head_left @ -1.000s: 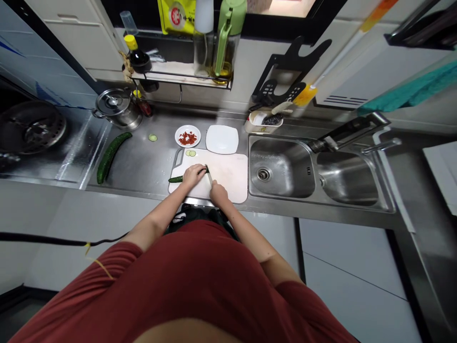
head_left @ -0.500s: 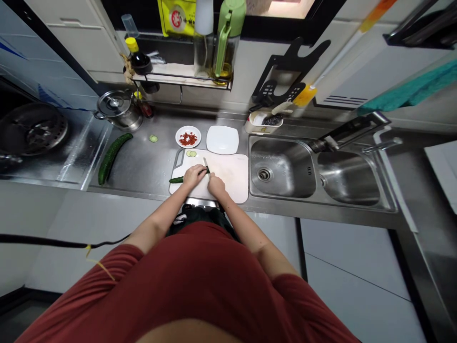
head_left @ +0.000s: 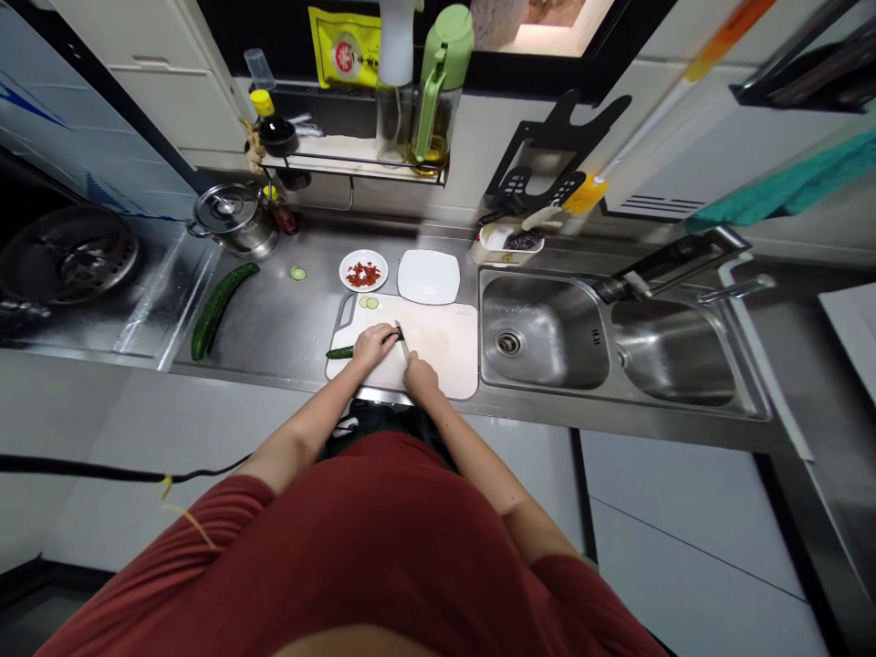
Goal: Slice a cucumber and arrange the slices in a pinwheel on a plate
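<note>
A dark green cucumber (head_left: pixel 340 353) lies across the white cutting board (head_left: pixel 448 351), its middle covered by my left hand (head_left: pixel 374 346), which is closed round it. My right hand (head_left: pixel 421 377) grips the handle of a knife (head_left: pixel 402 342). The blade slants across the cucumber's right end, just right of my left fingers. Two pale cucumber slices (head_left: pixel 368 302) rest at the board's upper left. Behind the board stand a small white plate with chopped red pieces (head_left: pixel 363 273) and a square white plate (head_left: pixel 429 277).
A whole cucumber (head_left: pixel 220 310) lies on the left of the steel counter, near a lidded pot (head_left: pixel 234 219). A cucumber end piece (head_left: pixel 297 273) sits behind it. The double sink (head_left: pixel 544 333) adjoins the board's right side. A bottle shelf (head_left: pixel 356 164) overhangs the back.
The camera view has shifted slightly, so the counter appears a little lower. The knife has drawn slightly back and right at the cucumber's end. My left hand keeps its hold.
</note>
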### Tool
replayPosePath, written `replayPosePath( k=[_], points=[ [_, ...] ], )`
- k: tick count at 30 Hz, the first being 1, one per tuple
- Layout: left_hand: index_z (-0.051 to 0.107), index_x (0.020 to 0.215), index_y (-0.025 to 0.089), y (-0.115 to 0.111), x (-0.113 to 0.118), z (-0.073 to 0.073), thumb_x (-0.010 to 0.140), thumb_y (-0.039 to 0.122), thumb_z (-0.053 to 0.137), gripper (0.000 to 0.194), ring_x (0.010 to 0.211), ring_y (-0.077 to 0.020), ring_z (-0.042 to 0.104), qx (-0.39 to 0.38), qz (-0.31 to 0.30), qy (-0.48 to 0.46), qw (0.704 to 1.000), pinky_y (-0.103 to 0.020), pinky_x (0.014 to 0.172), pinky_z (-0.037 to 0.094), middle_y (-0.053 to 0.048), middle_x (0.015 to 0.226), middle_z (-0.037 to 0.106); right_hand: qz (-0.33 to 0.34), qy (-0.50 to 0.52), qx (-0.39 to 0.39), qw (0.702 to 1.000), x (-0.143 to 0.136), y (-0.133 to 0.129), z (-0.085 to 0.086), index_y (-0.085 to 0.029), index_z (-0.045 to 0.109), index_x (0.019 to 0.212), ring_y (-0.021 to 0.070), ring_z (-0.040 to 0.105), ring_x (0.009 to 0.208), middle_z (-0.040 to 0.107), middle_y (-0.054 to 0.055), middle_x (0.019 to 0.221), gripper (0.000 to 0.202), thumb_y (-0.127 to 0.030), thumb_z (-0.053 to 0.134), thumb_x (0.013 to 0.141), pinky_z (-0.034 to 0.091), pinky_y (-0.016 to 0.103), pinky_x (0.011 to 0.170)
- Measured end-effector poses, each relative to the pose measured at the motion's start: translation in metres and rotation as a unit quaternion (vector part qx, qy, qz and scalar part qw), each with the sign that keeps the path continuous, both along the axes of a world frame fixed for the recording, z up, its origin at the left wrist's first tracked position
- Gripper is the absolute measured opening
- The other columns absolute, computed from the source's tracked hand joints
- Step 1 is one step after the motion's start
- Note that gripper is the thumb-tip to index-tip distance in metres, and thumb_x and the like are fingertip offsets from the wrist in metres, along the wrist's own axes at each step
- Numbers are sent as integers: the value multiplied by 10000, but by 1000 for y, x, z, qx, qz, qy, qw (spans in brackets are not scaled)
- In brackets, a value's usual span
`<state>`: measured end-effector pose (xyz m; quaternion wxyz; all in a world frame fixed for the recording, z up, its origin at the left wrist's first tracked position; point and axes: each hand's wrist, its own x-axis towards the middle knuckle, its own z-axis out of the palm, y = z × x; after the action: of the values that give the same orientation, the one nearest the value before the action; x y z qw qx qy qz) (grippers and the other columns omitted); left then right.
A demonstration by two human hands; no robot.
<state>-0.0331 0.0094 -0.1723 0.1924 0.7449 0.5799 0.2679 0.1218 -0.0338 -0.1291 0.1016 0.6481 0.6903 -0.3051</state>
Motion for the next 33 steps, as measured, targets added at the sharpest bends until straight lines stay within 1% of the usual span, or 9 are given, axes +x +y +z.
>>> replayPosePath(
  k=[6,10,14,18,21,24,28,33],
  points=[
    [685,1053,243,-1,0,1,925,310,510,227,1026,-178,620,-8,5,10,1000,-310,923,485,-48,1088,683,-1,10,8,1000,-9,21,3,-136,447,1176,241,646,999,660,151,1079,270,-105,399,912,468,302,787],
    [686,1039,236,0,0,1,926,310,508,223,1009,-172,620,-9,2,10,1000,-302,911,484,-48,1064,684,2,17,15,1000,-11,27,3,-131,441,1179,242,644,1007,660,150,1073,276,-90,395,909,470,311,795],
    [684,1036,232,1,0,2,924,308,511,219,1006,-167,621,-8,-1,4,1000,-294,910,484,-45,1069,685,5,17,14,1000,-9,21,2,-130,444,1166,244,649,995,658,159,1071,273,-86,393,901,474,314,787],
    [683,1041,229,0,0,3,927,319,511,226,1018,-172,623,-7,0,2,1000,-300,924,483,-45,1074,687,4,1,-4,1000,-1,5,1,-125,444,1168,250,655,977,663,163,1048,279,-82,398,896,478,314,773],
    [684,1044,232,-1,0,3,926,318,512,226,1022,-175,623,-7,1,1,1000,-306,930,483,-46,1071,688,6,-5,-1,1000,4,-8,0,-123,448,1158,256,658,971,665,165,1029,265,-78,389,903,479,319,769],
    [687,1044,238,0,0,3,922,315,519,221,1021,-177,626,-12,5,2,1000,-308,926,486,-44,1073,690,3,-11,-4,1000,4,-13,-1,-123,447,1152,258,657,974,661,175,1036,259,-77,391,904,479,324,770],
    [687,1047,238,1,0,2,921,311,520,222,1022,-178,628,-8,5,4,1000,-307,921,490,-44,1083,690,-3,-10,-8,1000,0,-8,1,-125,447,1155,252,656,979,661,172,1039,263,-82,405,899,478,316,772],
    [688,1043,242,1,0,0,917,310,524,217,1023,-180,626,-9,9,10,1000,-310,918,490,-46,1079,688,-7,3,-15,1000,-6,11,4,-132,439,1177,246,651,995,656,171,1068,271,-103,412,909,475,315,779]
  ],
)
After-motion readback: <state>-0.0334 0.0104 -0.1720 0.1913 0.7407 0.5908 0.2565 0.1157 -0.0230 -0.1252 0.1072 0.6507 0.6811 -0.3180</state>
